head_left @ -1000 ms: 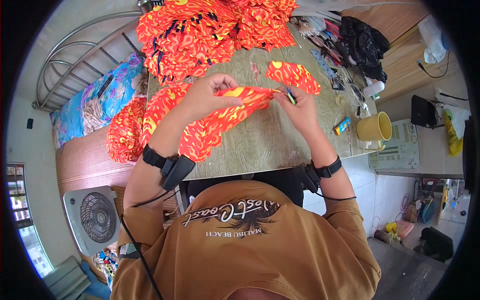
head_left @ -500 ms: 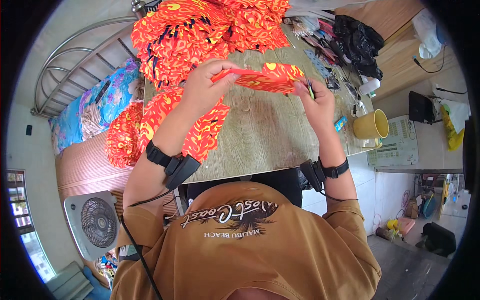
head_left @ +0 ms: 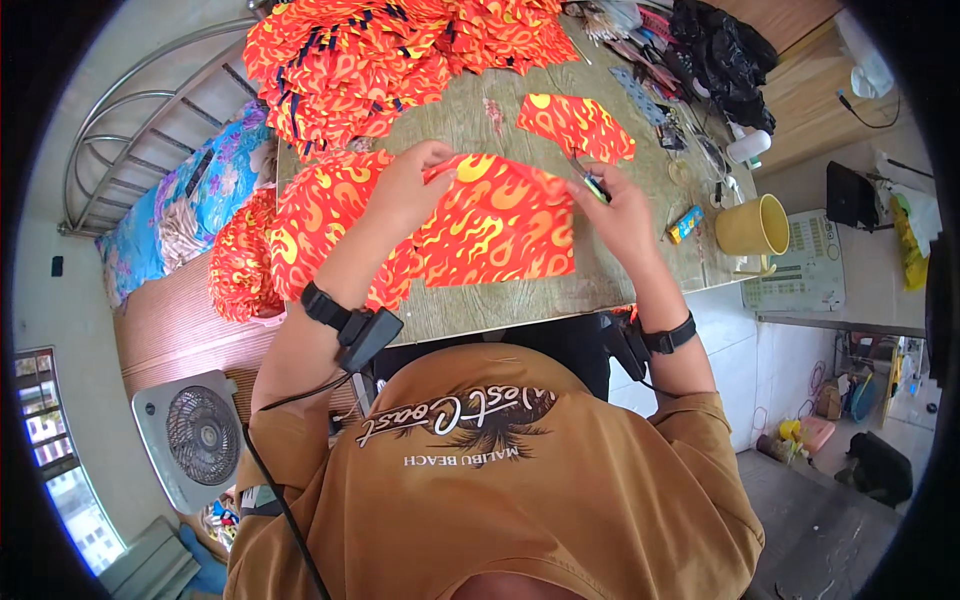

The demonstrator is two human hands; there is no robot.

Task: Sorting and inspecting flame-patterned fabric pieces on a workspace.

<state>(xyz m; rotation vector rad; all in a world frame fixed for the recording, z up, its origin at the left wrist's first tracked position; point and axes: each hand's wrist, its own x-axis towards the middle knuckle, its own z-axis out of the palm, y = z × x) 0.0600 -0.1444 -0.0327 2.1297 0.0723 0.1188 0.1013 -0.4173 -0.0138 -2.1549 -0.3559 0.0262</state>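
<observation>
Between my hands a red fabric piece with a yellow and orange flame print (head_left: pixel 500 225) hangs spread over the near part of the table. My left hand (head_left: pixel 412 190) is closed on its upper left edge. My right hand (head_left: pixel 615 205) pinches the upper right corner and also holds small snips (head_left: pixel 594 187) with a dark and green handle; their tip points away from me. Just beyond the right hand, a smaller piece of flame-print fabric (head_left: pixel 577 127) lies flat. More flame-print fabric (head_left: pixel 330 210) is spread under and beside my left forearm.
A big heap of flame-print pieces (head_left: pixel 350 75) covers the far left of the wooden table (head_left: pixel 470 310). At the right stand a yellow bucket (head_left: pixel 752 228) and a small blue packet (head_left: pixel 685 224). A black plastic bag (head_left: pixel 720 50) and clutter fill the far right.
The held fabric, folded and lifted before, now hangs spread toward me. The smaller piece shows flat and apart from it. My hands have come slightly nearer and lower.
</observation>
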